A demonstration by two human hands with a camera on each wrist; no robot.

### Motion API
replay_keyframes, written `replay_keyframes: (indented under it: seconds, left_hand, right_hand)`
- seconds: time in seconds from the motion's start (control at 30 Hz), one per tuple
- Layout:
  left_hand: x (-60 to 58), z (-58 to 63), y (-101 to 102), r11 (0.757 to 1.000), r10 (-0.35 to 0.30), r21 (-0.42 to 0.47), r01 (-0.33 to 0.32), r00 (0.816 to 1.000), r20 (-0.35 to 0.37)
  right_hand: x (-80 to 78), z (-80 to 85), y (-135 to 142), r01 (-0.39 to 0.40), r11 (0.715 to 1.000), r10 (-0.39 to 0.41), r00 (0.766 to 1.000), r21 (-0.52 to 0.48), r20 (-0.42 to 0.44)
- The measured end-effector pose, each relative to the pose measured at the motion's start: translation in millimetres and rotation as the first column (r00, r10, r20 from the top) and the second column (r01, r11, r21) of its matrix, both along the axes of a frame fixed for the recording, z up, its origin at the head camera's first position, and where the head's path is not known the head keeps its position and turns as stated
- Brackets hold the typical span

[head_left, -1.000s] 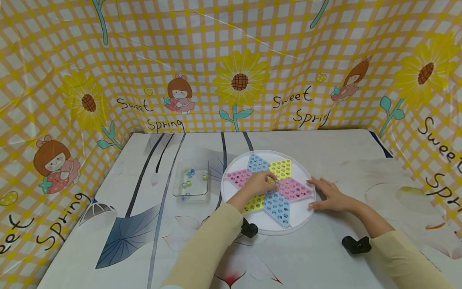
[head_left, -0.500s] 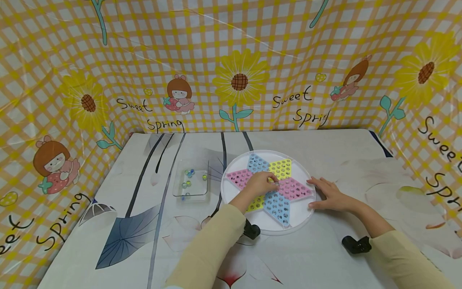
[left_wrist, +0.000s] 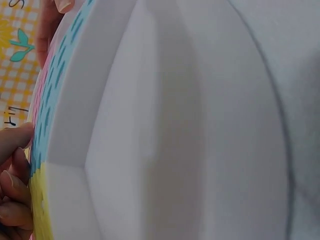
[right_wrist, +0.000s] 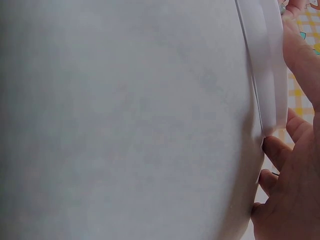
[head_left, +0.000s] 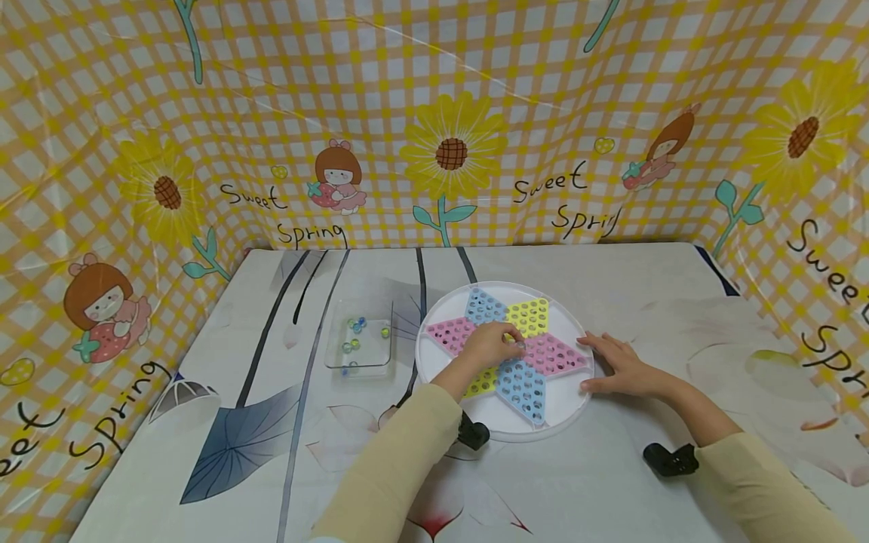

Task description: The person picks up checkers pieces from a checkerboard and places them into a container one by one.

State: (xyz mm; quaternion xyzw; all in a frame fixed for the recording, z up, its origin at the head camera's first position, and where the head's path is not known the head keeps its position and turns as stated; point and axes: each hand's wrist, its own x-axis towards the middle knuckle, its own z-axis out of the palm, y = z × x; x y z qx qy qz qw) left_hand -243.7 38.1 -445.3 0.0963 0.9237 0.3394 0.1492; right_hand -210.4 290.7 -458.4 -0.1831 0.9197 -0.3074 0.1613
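A round white Chinese checkers board (head_left: pixel 566 403) with a pink, yellow and blue star of holes lies on the table. Over the star's middle, my left hand (head_left: pixel 487 347) pinches a small clear marble (head_left: pixel 520 345) between thumb and fingertips. The right wrist view catches this marble (right_wrist: pixel 282 9) at its top edge. My right hand (head_left: pixel 621 369) rests at the board's right side, fingers spread, thumb and fingertips touching the rim. In the left wrist view the left hand's fingers (left_wrist: pixel 15 192) are curled beside the star, and the board's white side (left_wrist: pixel 125 125) fills most of the picture.
Left of the board stands a clear plastic box (head_left: pixel 370 360) holding several marbles (head_left: pixel 355 344). Black wrist devices (head_left: pixel 670 460) sit at both sleeves. A checked cloth (head_left: pixel 380 90) hangs behind the patterned table (head_left: pixel 591 490).
My left forearm has shifted very slightly to the right, while the hand stays over the star's middle with the marble. The right hand, board and box keep their places.
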Motion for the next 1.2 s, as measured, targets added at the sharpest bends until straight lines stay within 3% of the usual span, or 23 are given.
replay_keyframes:
  seconds: [0.7, 1.2]
  left_hand:
    - [-3.6, 0.0, -23, 0.986, -0.052, 0.154, 0.058, 0.998, -0.046]
    - [-6.1, 14.4, -44, 0.966, -0.049, 0.252, 0.059, 0.998, -0.045]
  right_hand:
    - [-2.2, -2.8, 2, 0.0, 1.0, 0.0, 1.0, -0.004, 0.002]
    - [-1.3, -2.7, 2, 0.003, 1.0, -0.003, 1.0, 0.004, -0.006]
